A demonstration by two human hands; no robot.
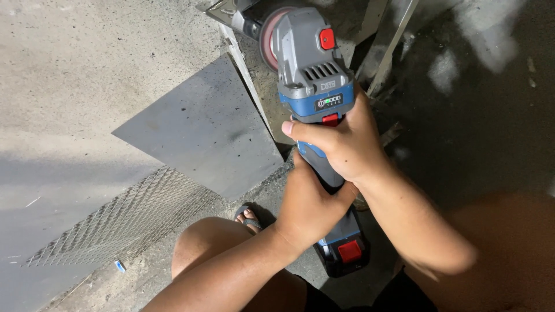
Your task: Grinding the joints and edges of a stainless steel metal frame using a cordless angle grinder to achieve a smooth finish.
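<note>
— Where is the tool, and how is it held?

— A cordless angle grinder (315, 86), grey and blue with red buttons, points away from the person, its disc (270, 36) up at the top of the view against a pale metal strip (250, 86) that runs along the concrete floor (69, 69). The right hand (347, 144) wraps the body just behind the blue band, thumb laid across the top; its grip is clenched on the grinder. The left hand (309, 205) closes around the narrow handle below it, also grasping the grinder, just ahead of the battery pack (346, 251).

— Why two hands, stacked like that?

— I'd judge it steadies a long, heavy tool: one hand near the head guides the disc, the other near the battery bears the weight and resists twisting.

— And around it?

— A flat dark metal sheet (202, 133) lies just left of the strip, with a piece of expanded mesh (121, 219) beside it, nearer the person. A bare knee (208, 242) and a sandalled foot (247, 218) show below; the person seems to crouch low, close to the work on the floor. More pale bars (393, 40) lean at the upper right.
</note>
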